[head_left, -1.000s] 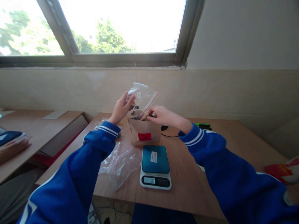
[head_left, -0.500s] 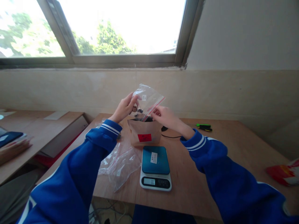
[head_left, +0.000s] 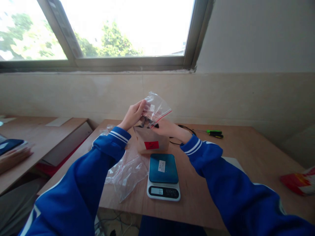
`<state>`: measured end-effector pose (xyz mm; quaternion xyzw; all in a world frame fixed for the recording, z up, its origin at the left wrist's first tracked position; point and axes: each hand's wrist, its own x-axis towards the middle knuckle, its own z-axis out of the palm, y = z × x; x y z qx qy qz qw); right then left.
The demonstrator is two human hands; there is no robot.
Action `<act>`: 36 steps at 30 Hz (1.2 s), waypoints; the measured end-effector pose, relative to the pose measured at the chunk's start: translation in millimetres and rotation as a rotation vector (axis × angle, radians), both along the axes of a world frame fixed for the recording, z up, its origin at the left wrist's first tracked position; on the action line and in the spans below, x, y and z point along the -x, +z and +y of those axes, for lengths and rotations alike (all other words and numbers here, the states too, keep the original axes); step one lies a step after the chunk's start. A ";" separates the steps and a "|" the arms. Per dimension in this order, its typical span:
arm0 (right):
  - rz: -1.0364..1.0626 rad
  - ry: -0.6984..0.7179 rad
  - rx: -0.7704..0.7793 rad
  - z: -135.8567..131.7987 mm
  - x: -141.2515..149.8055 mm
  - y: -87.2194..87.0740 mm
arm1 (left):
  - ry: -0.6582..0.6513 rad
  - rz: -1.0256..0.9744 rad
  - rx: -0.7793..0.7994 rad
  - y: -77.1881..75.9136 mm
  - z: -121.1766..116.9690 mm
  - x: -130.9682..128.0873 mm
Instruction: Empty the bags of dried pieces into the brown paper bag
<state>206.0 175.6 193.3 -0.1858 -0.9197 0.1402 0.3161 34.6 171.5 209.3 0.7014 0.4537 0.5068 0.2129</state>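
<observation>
My left hand (head_left: 136,112) grips a clear zip bag (head_left: 158,106) with a red stripe along its mouth and a small white label. The bag is tilted, its mouth facing down to the right. Small dark pieces (head_left: 147,122) show at its lower part; their kind is unclear. At the bag's mouth is my right hand (head_left: 167,127), its fingers mostly hidden by the plastic and the dark pieces. Right below both hands stands an open paper bag (head_left: 163,139) with a red label. Nearer to me lies a kitchen scale (head_left: 163,173) with a blue plate, reading about zero.
Clear plastic bags (head_left: 130,177) lie left of the scale. Green and black-yellow handled tools (head_left: 214,132) and a black cable (head_left: 187,127) are at the back right. A red and white packet (head_left: 297,182) sits far right. Another person's hand (head_left: 16,157) rests on the left table.
My right hand has moved left and slightly down, from the edge of the zip bag to its mouth, over the paper bag. The zip bag has tilted and sunk a little.
</observation>
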 end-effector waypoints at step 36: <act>-0.152 0.031 0.005 1.6 -5.0 18.2 | 0.242 0.165 -0.150 14.2 0.3 5.6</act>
